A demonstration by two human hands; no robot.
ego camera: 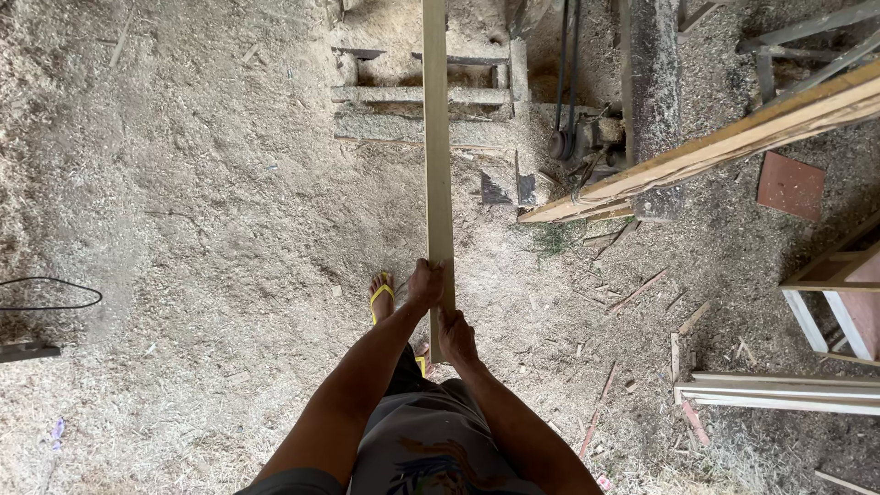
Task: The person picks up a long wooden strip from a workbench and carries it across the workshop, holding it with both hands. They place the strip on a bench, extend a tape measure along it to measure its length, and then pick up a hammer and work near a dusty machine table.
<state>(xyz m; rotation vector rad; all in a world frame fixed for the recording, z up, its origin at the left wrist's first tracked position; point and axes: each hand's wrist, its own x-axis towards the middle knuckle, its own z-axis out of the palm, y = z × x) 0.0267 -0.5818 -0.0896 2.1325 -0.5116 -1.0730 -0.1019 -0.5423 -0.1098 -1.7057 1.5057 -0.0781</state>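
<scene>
Basically long plank (438,137) runs straight away from the body, left hand (426,284) clenched around it further out, right hand (456,337) gripping nearer its end

a rough sawmill or timber workshop. sawdust-covered ground (202,183) throughout, with offcut slivers (642,289) scattered about; a long sawn plank (437,137) running toward a dust-caked machine bed (422,96) with a drive belt (566,73); stacked boards (733,137) and pale frame pieces (779,390) at right.
</scene>
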